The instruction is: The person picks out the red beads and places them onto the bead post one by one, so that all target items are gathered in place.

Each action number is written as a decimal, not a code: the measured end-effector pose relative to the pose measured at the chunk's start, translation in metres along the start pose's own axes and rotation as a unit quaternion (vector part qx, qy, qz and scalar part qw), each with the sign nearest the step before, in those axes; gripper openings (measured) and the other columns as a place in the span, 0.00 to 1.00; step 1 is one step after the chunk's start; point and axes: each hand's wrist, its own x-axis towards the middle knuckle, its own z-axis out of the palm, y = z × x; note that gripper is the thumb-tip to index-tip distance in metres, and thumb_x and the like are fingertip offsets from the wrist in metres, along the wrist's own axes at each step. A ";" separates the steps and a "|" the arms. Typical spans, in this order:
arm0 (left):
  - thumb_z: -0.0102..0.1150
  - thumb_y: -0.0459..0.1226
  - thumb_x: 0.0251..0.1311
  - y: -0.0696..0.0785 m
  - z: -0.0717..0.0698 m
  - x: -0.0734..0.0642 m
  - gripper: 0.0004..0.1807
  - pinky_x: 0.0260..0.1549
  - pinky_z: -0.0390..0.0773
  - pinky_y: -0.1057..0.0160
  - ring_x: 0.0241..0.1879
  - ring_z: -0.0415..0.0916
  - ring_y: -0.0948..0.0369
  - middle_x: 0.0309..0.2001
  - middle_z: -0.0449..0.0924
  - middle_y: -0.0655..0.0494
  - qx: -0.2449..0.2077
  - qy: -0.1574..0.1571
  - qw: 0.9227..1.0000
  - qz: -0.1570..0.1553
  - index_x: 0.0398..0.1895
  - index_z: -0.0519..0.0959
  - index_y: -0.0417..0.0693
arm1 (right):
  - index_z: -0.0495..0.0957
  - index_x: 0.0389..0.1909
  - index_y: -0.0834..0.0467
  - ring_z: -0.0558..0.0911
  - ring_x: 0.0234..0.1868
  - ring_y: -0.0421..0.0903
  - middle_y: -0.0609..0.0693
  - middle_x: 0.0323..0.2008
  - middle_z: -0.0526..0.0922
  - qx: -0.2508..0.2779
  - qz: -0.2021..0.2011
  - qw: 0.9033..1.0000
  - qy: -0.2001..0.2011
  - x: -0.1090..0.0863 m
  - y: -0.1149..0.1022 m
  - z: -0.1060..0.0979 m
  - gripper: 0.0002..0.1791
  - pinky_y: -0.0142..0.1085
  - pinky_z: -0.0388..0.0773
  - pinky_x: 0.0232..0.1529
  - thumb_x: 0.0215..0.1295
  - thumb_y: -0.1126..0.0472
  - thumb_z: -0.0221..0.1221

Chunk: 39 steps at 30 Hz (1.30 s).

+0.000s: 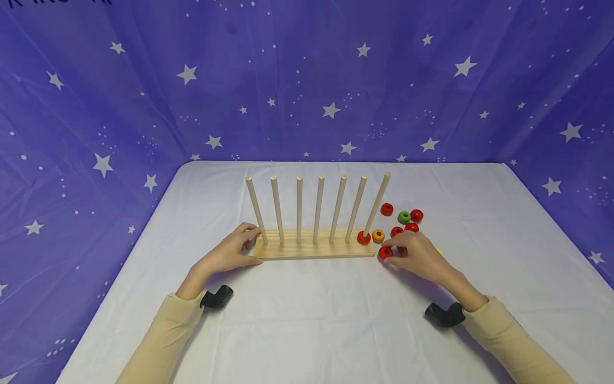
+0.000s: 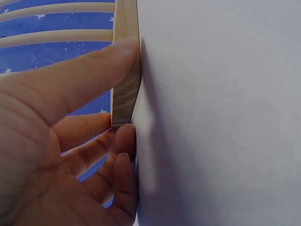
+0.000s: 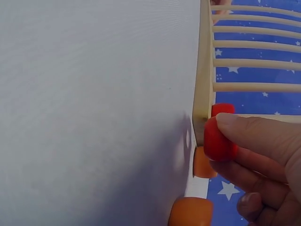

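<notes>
A wooden peg rack with several upright pegs stands mid-table. My left hand holds its left end; in the left wrist view the thumb lies on the front edge of the base, the other fingers behind. My right hand pinches a red bead between thumb and fingers, just off the rack's right end and lifted off the table. Another red bead sits at the foot of the rightmost peg. Beside it, an orange bead lies on the cloth.
Loose beads lie right of the rack: several red, among them one at the back, a green bead, and a yellow one partly hidden by the right hand. A white cloth covers the table; a starry purple curtain hangs behind.
</notes>
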 end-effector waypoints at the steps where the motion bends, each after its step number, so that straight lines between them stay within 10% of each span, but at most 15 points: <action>1: 0.68 0.40 0.50 0.000 0.000 0.000 0.41 0.38 0.69 0.66 0.42 0.69 0.59 0.58 0.65 0.44 0.001 0.000 1.000 0.000 0.65 0.63 0.31 | 0.84 0.38 0.59 0.70 0.26 0.41 0.45 0.22 0.77 0.000 -0.002 1.000 0.004 0.000 0.000 -0.001 0.15 0.26 0.66 0.26 0.46 0.63 0.70; 39: 0.68 0.40 0.50 -0.002 0.000 0.000 0.41 0.38 0.68 0.66 0.42 0.68 0.59 0.57 0.65 0.45 -0.002 -0.002 1.000 0.003 0.65 0.63 0.32 | 0.85 0.36 0.60 0.74 0.28 0.40 0.51 0.30 0.87 -0.062 -0.114 0.974 0.187 0.009 -0.019 -0.043 0.19 0.33 0.68 0.29 0.37 0.66 0.74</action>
